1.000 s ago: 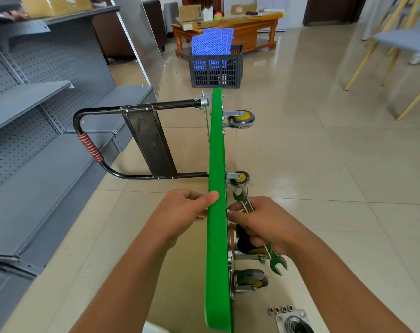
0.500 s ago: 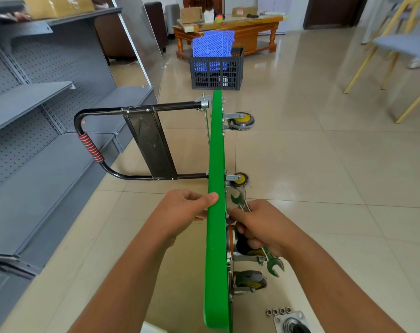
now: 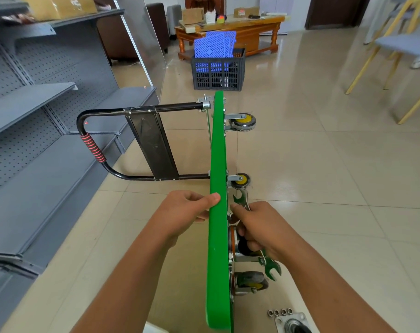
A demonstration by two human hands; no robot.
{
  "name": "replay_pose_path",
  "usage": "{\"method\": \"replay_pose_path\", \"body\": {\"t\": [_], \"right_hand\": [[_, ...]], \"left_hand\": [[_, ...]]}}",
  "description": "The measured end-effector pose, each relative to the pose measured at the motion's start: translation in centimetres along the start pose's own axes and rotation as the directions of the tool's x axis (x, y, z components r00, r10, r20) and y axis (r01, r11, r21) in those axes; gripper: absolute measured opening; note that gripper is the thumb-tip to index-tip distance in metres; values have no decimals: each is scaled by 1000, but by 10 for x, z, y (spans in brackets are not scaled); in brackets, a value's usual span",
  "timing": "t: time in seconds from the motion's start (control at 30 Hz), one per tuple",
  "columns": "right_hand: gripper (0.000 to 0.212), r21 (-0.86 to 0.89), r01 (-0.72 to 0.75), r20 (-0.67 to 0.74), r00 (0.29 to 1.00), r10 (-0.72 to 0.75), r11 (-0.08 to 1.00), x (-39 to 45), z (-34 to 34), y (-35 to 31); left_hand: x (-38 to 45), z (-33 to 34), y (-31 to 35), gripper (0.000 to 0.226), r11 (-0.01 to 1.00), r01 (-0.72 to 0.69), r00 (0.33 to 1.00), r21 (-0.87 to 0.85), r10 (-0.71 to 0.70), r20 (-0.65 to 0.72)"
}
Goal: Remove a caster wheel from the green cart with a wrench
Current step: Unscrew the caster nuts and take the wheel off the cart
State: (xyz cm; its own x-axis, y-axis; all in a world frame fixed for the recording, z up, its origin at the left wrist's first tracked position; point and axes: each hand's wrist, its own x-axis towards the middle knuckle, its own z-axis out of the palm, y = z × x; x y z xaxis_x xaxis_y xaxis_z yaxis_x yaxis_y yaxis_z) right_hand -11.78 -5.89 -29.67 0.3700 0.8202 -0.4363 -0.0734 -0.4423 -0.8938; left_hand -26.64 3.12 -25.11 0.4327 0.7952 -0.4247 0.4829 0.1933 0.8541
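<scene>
The green cart (image 3: 218,164) stands on its side edge on the floor, with its black handle (image 3: 141,109) folded out to the left. My left hand (image 3: 185,212) grips the deck's upper edge from the left, thumb on top. My right hand (image 3: 259,227) holds a green double-ended wrench (image 3: 271,265) against the underside, by a caster partly hidden under my fingers. Another caster wheel (image 3: 251,282) sits just below that hand. Two more casters (image 3: 242,121) are fixed farther along the deck.
A removed caster plate (image 3: 291,322) and several loose nuts (image 3: 279,311) lie on the tiles at bottom right. Grey shelving (image 3: 36,116) runs along the left. A dark crate with blue panels (image 3: 217,68) stands ahead, a wooden table behind it, chairs at right.
My right hand and the wrench have shifted slightly, the wrench's upper end tilting a little. The left hand keeps its hold on the deck edge.
</scene>
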Motion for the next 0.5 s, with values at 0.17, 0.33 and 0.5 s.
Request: {"method": "replay_pose_path", "body": {"t": [0.17,0.33,0.5], "right_hand": [[13,136,-82,112,992,66,987,3,-9,-3],[7,116,-57,128,991,42,992,4,-4,-3],[19,39,-59,128,990,53,998,0,-9,-4]], "left_hand": [[1,0,-2,37,1000,-3,1000,-21,2,-8],[0,0,-1,36,1000,8,1000,-23,-8,-1],[-1,-1,-1,39,1000,7,1000,-30,-7,9]]}}
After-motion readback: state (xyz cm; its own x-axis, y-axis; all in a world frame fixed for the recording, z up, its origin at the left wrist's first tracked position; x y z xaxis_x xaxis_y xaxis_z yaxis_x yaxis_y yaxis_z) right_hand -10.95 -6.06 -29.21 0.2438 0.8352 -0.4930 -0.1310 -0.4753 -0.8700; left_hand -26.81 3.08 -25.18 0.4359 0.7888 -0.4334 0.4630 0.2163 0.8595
